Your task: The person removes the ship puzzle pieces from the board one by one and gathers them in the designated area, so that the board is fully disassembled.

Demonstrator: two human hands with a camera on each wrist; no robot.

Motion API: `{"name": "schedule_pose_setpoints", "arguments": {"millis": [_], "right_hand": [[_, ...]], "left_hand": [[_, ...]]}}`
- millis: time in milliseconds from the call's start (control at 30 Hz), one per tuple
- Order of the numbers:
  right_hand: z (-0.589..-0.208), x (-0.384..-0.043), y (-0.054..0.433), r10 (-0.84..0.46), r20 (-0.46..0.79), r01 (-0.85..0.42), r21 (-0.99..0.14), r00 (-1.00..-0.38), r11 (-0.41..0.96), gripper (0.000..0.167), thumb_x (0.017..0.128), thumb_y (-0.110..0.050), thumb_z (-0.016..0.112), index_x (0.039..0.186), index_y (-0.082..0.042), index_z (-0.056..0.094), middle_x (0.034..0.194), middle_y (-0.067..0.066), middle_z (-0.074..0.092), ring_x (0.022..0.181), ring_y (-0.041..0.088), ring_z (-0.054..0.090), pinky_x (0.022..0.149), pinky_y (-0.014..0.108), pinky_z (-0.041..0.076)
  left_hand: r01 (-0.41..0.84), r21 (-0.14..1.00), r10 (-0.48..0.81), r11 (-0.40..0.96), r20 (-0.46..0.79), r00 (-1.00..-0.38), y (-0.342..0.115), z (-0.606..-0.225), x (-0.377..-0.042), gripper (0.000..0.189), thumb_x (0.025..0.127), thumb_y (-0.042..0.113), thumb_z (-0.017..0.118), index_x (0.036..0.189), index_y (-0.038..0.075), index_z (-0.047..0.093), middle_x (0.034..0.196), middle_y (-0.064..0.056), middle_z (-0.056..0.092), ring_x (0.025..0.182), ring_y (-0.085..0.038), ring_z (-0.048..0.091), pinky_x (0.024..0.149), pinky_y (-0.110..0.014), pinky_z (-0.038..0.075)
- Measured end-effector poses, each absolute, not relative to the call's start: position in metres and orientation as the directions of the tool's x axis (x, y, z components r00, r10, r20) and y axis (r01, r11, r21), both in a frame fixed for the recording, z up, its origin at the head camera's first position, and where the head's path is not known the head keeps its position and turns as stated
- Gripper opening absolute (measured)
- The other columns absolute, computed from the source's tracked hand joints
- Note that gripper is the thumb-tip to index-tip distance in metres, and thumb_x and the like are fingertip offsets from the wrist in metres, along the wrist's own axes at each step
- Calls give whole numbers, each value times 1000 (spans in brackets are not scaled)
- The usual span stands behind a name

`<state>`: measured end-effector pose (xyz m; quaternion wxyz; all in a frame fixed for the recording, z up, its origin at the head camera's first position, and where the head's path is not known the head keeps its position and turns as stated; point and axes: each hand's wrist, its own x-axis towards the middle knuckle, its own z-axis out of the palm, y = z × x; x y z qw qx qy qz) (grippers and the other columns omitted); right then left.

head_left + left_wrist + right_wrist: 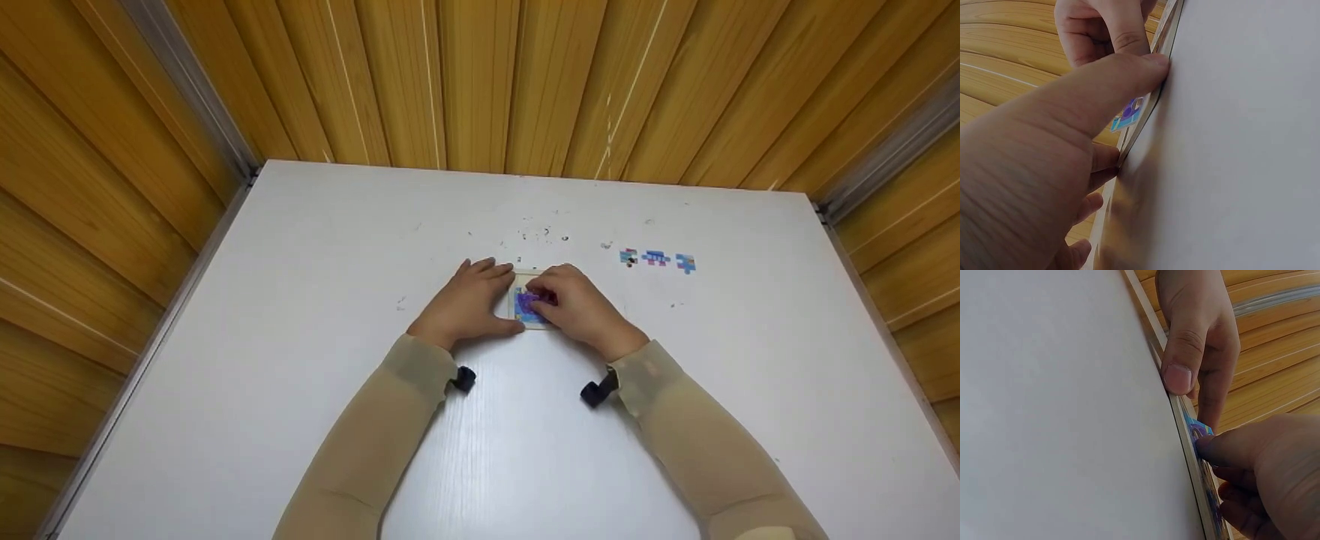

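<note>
A small light-framed puzzle tray [535,327] lies flat on the table between both hands. My left hand [471,300] is spread at its left side, thumb pressing the front rim and fingertips by the back left corner. With thumb and fingers, my right hand [581,307] pinches a purple and blue puzzle piece [526,304] over the tray. In the left wrist view the piece [1129,115] tilts up above the rim, and the right wrist view shows my right thumb against the piece [1199,427]. The right hand hides the tray's right part.
Three loose puzzle pieces lie in a row at the back right: one multicoloured [628,257], one blue and pink [655,258], one mostly blue [685,262]. Dark scuffs mark the white table [337,247]. Wood-patterned walls [480,90] stand behind it and at both sides.
</note>
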<state>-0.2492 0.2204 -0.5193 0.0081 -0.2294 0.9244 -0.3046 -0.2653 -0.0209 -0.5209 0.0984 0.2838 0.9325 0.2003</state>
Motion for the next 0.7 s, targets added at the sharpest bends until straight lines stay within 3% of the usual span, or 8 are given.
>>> {"name": "schedule_pose_setpoints", "arguments": {"millis": [433,700], "right_hand": [[-522,-247,220,-382,83,-337,-662,-920,669,29,102,-11,83,130,-5,81,119,8,76,100,20,69,90,35,59],[-521,-247,220,-333,24,-252,-704,-943,664,34,102,-15,85,134,-4,79,116,10,77,101,22,67,90,35,55]], "left_hand": [[485,423,565,765,-79,-821,-21,-520,-264,102,95,67,83,174,14,46,184,0,42,178,-30,26,149,-54,11],[484,428,564,763,-76,-822,-22,-520,-264,102,95,66,83,174,14,46,184,0,42,178,-30,26,149,-53,10]]}}
